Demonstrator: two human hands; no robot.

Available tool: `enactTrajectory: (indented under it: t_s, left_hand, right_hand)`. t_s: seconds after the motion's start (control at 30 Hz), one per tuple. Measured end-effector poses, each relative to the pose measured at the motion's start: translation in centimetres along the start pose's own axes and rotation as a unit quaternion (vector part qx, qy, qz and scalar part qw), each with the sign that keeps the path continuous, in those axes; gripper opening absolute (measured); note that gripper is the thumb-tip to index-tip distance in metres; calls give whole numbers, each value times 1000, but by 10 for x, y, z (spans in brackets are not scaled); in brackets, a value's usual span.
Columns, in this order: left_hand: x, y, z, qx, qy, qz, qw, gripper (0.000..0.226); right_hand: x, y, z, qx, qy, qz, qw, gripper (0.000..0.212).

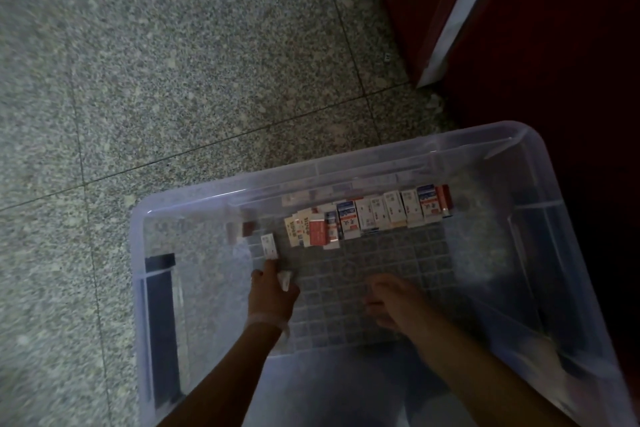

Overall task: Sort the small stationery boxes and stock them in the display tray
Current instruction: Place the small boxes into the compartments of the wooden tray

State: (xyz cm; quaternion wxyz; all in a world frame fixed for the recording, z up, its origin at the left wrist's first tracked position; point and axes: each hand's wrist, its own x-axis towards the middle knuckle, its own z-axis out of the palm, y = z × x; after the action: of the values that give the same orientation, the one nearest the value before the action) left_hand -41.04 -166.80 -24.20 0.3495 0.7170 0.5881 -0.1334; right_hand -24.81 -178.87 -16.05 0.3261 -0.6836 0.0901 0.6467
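Both your arms reach down into a clear plastic bin [138, 239] that sits on a speckled stone floor [173, 80]. Your left hand [273, 291] is near the left side of the bin's ribbed bottom; its grip is narrow, thumb and forefinger pinching the near end of a small white box [269, 245], which points away from you toward the far wall. A second pale scrap or box [285, 279] sits against the same hand, though the blur hides whether it is held. A light band [266, 319] circles that wrist.

Your right hand [388, 298] hovers over the middle of the bin floor, badly blurred; the fingers look loosely curled, and whether that grip holds anything cannot be told.

A row of small boxes [367, 217], white, red and blue, stands against the far wall, packed side by side, leaning at its left end. Two more small pieces [242, 229] stand apart, left of the row. A dark strip [161, 322] runs down the bin's left wall. A dark red cabinet [554, 28] stands at the upper right.
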Motion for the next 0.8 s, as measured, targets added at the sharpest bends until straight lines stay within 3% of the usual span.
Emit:
enactTrajectory:
  t_s: [0.07, 0.13, 0.2, 0.27, 0.33, 0.43, 0.47, 0.53, 0.63, 0.7, 0.8]
  left_hand:
    - [-15, 12, -11, -13, 35, 76, 996, 27]
    - [-44, 34, -23, -20, 51, 223, 973, 24]
    - [-72, 54, -34, -5, 17, 348, 937, 41]
    - [-85, 61, -43, 34, 13, 408, 912, 59]
    - [-85, 62, -54, -35, 16, 375, 926, 56]
    - [-58, 52, -59, -184, 61, 171, 966, 43]
    - [-40, 48, -56, -141, 94, 124, 978, 45]
    - [-4, 44, -50, 96, 131, 104, 981, 54]
    - [26, 40, -46, 401, 34, 88, 911, 67]
    - [32, 35, -44, 453, 9, 84, 887, 75]
    - [40, 28, -37, 443, 51, 117, 887, 74]
  right_hand:
    - [-3, -2, 5, 30, -23, -2, 999, 26]
    - [-8, -2, 14, 88, -56, -7, 994, 23]
    - [-9, 0, 21, 200, -114, 0, 973, 35]
    - [-12, 0, 23, 291, -156, -3, 944, 36]
    - [-15, -1, 20, 335, -169, -20, 927, 27]
    - [-17, -5, 9, 317, -139, -20, 938, 13]
    - [-17, -5, 5, 305, -122, -14, 945, 10]
    - [-16, -1, 0, 293, -99, -6, 951, 10]
    - [-16, 4, -5, 287, -85, -6, 954, 11]
    - [-16, 6, -6, 277, -79, -9, 958, 11]
    - [-17, 6, -6, 265, -74, -10, 961, 11]
